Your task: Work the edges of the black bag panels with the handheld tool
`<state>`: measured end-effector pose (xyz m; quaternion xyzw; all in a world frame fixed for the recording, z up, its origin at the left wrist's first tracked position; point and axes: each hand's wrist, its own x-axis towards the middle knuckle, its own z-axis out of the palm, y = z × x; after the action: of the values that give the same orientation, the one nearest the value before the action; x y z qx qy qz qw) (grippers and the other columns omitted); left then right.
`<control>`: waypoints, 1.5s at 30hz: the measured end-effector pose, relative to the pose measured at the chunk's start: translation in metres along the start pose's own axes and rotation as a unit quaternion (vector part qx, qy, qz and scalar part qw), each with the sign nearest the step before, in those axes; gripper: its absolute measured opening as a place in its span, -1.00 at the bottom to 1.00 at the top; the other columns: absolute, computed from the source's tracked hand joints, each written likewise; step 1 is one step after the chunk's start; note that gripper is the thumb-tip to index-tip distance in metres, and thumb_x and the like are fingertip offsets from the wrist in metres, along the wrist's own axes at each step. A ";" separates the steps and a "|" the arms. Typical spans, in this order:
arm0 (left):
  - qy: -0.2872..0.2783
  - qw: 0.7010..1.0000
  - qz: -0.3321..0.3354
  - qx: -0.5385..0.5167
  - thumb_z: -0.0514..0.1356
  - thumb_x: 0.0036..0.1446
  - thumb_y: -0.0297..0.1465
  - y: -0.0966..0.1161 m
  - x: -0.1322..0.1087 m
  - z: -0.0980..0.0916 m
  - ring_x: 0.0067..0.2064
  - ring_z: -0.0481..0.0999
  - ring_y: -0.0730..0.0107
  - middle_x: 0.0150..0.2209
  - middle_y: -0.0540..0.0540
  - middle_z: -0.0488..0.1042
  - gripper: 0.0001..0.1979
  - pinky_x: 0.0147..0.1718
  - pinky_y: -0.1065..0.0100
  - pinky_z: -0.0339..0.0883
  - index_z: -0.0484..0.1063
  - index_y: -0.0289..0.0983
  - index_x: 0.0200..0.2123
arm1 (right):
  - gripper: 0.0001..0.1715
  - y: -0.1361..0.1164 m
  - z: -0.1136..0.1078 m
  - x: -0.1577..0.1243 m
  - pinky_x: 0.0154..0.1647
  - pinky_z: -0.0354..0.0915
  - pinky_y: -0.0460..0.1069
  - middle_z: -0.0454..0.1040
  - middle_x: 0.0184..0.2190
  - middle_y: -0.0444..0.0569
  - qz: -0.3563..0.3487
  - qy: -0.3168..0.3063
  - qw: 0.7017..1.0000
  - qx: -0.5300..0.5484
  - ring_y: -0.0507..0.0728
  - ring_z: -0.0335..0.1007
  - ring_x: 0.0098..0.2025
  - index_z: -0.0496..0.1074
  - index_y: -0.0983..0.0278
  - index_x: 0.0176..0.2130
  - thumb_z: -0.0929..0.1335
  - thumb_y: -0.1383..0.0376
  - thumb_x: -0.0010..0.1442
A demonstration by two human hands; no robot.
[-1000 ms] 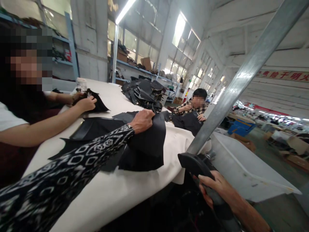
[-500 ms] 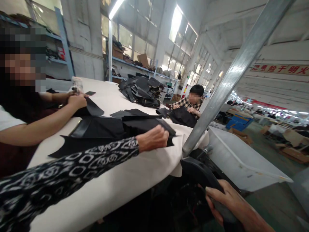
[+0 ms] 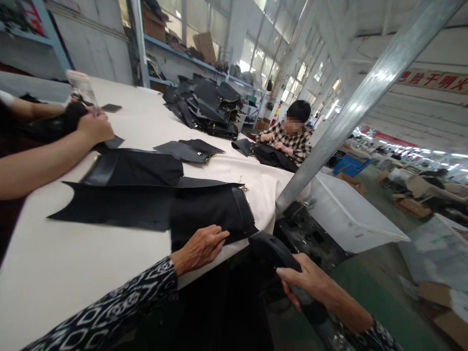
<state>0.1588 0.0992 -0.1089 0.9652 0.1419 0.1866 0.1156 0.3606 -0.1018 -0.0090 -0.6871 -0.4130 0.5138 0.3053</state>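
Note:
My left hand [image 3: 203,247] is closed at the near edge of a black piece [image 3: 210,209] with a zipper along its right end. Its fingers are bent and close together, and the fingertips are partly hidden. The piece lies on the pale table [image 3: 84,263], joined or overlapped on its left by a long black panel [image 3: 117,207]. Lower right, my right hand [image 3: 302,278] is wrapped round a curved black bar [image 3: 276,248] beside the table edge. Another black piece [image 3: 146,166] and some dark panels [image 3: 190,148] lie farther back.
A metal post [image 3: 351,117] slants up from the table's right corner. Beyond it stands a white bin [image 3: 351,209]. A person's arm [image 3: 47,163] reaches in at left; another person [image 3: 292,131] sits across. A black pile [image 3: 208,105] is at the back.
The view has shifted down. My left hand has moved down toward the near table edge, and the zippered piece shows more fully. My right hand remains round the bar.

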 end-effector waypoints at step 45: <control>0.062 0.985 -0.160 0.018 0.03 0.13 -0.49 -0.089 0.112 -0.056 -0.22 0.38 0.35 -0.26 -0.15 0.37 -0.79 -0.17 0.31 0.24 0.43 -0.43 -0.24 | -0.57 -0.016 -0.020 0.046 -0.75 0.12 -0.17 0.31 -0.80 -0.15 -0.082 0.044 0.996 -0.015 -0.02 0.21 -0.78 0.31 0.34 -0.58 0.29 0.08 0.12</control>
<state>0.2154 0.2275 -0.0464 0.9187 0.3045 0.2223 0.1178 0.3819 -0.0542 -0.0108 -0.6770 -0.4622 0.4501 0.3541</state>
